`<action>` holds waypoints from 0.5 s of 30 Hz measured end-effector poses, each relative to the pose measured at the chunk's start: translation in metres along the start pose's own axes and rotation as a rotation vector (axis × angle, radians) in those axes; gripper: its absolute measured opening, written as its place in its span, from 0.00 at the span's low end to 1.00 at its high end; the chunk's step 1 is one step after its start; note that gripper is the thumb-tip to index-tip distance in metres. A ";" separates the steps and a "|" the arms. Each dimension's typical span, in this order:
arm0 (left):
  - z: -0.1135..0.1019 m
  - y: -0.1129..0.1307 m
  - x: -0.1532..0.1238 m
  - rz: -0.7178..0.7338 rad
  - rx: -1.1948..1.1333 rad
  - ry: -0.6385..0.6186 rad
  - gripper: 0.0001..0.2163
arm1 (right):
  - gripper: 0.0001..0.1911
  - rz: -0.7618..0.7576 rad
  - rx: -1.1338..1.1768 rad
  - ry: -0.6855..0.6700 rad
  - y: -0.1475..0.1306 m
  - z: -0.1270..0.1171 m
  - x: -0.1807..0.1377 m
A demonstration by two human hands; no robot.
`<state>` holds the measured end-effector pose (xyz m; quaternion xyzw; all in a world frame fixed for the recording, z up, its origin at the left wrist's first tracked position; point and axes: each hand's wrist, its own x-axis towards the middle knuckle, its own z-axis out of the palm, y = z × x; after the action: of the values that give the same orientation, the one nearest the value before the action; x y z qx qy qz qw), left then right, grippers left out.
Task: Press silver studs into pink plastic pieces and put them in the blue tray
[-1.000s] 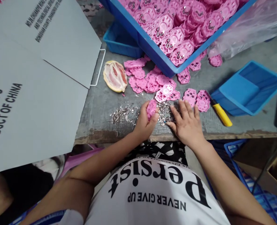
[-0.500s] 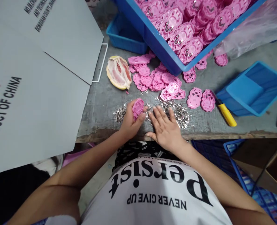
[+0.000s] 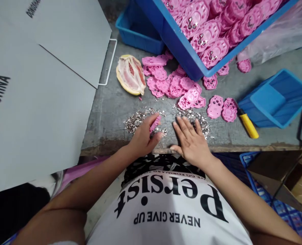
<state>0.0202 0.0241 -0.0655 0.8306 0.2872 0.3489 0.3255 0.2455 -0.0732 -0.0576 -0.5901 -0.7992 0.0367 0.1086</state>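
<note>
My left hand (image 3: 143,137) is closed around a pink plastic piece (image 3: 155,124), which shows edge-on between thumb and fingers. Beneath and beside it lies a heap of small shiny metal parts (image 3: 137,120). My right hand (image 3: 191,139) rests flat, palm down and fingers apart, at the near side of a second heap of metal parts (image 3: 204,124). A strip of bare grey tabletop separates the two heaps. Beyond them is a pile of pink plastic pieces (image 3: 176,86), and two more pink pieces (image 3: 215,107) lie side by side to the right.
A large blue bin (image 3: 181,56) full of pink pieces stands at the back. A small blue tray (image 3: 140,41) is beside it. At right are a blue box (image 3: 268,102) and a yellow-handled tool (image 3: 249,126). A cut pomelo (image 3: 130,75) and grey cartons (image 3: 51,102) are left.
My right hand has slid right with metal parts, opening a gap between the heaps. My left hand has turned, so the pink piece now shows edge-on. The camera view has shifted slightly.
</note>
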 end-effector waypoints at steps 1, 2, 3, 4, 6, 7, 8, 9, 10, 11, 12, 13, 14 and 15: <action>0.000 0.002 0.000 0.019 0.002 -0.017 0.30 | 0.45 0.009 -0.009 0.006 0.006 -0.001 -0.005; 0.001 0.003 0.001 0.030 -0.009 -0.016 0.30 | 0.46 0.019 -0.019 0.013 0.011 -0.003 -0.010; 0.001 0.005 0.001 0.033 -0.032 -0.002 0.29 | 0.46 0.032 -0.029 0.022 0.016 -0.005 -0.013; 0.002 0.006 0.001 0.032 -0.068 0.020 0.29 | 0.46 0.049 -0.039 0.032 0.020 -0.007 -0.016; 0.005 0.011 0.000 0.011 -0.171 0.053 0.29 | 0.45 0.093 -0.050 0.056 0.027 -0.011 -0.019; 0.006 0.014 0.000 -0.013 -0.228 0.058 0.29 | 0.44 0.116 -0.050 0.065 0.030 -0.013 -0.019; 0.008 0.017 -0.001 -0.043 -0.280 0.055 0.29 | 0.43 0.134 -0.047 0.071 0.031 -0.015 -0.019; 0.010 0.020 -0.001 -0.076 -0.328 0.050 0.28 | 0.42 0.144 -0.042 0.074 0.032 -0.017 -0.019; 0.013 0.024 -0.001 -0.114 -0.371 0.048 0.27 | 0.40 0.145 -0.036 0.077 0.031 -0.018 -0.017; 0.015 0.027 -0.001 -0.156 -0.413 0.054 0.25 | 0.39 0.139 -0.030 0.080 0.030 -0.018 -0.015; 0.017 0.030 -0.001 -0.192 -0.458 0.072 0.24 | 0.36 0.132 -0.027 0.089 0.029 -0.019 -0.012; 0.018 0.034 -0.001 -0.230 -0.509 0.101 0.22 | 0.33 0.133 -0.029 0.108 0.027 -0.019 -0.008; 0.019 0.037 -0.001 -0.275 -0.563 0.137 0.20 | 0.29 0.145 -0.036 0.137 0.026 -0.019 -0.003; 0.020 0.041 -0.001 -0.321 -0.618 0.170 0.18 | 0.24 0.165 -0.047 0.170 0.025 -0.018 0.003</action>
<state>0.0447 -0.0089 -0.0464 0.6052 0.3210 0.4317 0.5868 0.2718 -0.0647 -0.0440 -0.6574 -0.7363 -0.0235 0.1585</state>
